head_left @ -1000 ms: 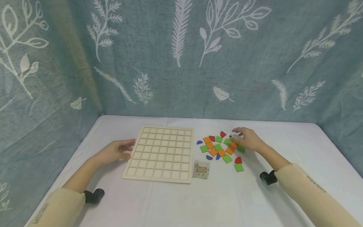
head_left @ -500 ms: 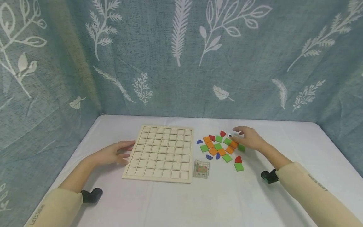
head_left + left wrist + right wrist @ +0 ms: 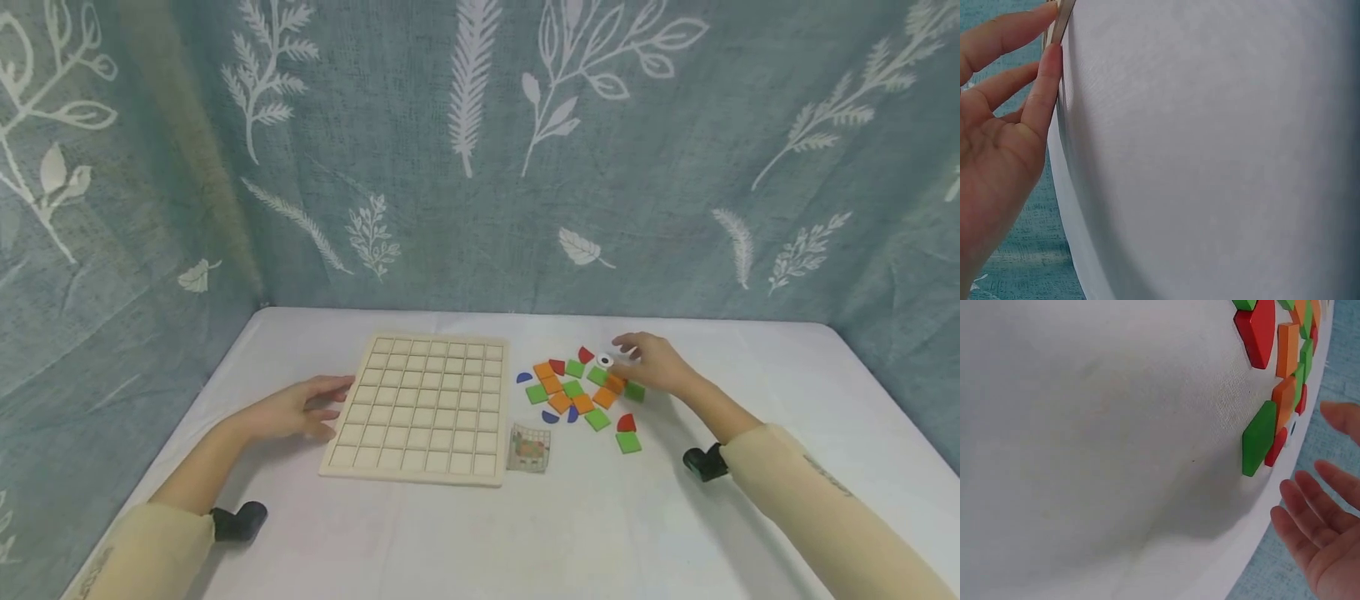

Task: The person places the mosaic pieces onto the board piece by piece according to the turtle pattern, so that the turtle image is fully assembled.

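Note:
My left hand [image 3: 296,408] is beside a pale wooden grid board [image 3: 420,481], its fingertips touching the board's left edge. In the left wrist view, the fingers of the left hand [image 3: 1007,119] are extended against the board's rim [image 3: 1063,24]. Over the right side of a group of coloured tiles, my right hand [image 3: 654,364] hovers with fingers spread and slightly bent, holding nothing. Close to its fingertips lie a white round piece with a black dot [image 3: 604,360] and an orange tile [image 3: 605,397]. A green tile [image 3: 1259,439] appears near the right hand [image 3: 1325,531] in the right wrist view.
A small picture card [image 3: 529,448] lies against the board's right side. Among the other tiles are a blue half-round piece [image 3: 551,417], a red curved piece [image 3: 626,423] and several green squares. A patterned blue-green curtain [image 3: 420,167] encloses the white table [image 3: 450,542] at the back and sides.
The left hand's fingers have straightened somewhat and shifted slightly along the board's left edge. The right hand has barely moved, and more of the white round piece shows. The head view has shifted slightly.

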The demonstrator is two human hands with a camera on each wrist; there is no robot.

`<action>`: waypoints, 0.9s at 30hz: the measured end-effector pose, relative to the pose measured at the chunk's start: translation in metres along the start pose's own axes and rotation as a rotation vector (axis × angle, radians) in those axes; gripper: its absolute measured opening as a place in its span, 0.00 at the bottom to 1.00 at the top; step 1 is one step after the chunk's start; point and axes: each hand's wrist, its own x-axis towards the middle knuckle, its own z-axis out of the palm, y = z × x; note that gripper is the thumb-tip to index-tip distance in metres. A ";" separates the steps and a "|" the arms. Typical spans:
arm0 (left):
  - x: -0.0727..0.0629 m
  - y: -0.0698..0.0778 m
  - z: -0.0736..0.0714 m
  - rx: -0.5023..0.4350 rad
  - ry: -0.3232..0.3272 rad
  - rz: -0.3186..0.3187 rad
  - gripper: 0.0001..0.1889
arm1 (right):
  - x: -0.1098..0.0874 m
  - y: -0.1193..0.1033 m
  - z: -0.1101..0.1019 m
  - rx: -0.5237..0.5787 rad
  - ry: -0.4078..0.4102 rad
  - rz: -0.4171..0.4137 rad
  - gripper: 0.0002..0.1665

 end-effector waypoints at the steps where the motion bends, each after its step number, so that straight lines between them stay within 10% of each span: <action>1: 0.000 0.000 0.001 -0.002 -0.002 -0.003 0.45 | 0.001 -0.001 0.000 0.001 -0.006 0.009 0.27; 27: 0.000 0.005 0.002 -0.007 -0.025 0.018 0.44 | 0.025 -0.007 0.002 -0.017 -0.105 0.074 0.19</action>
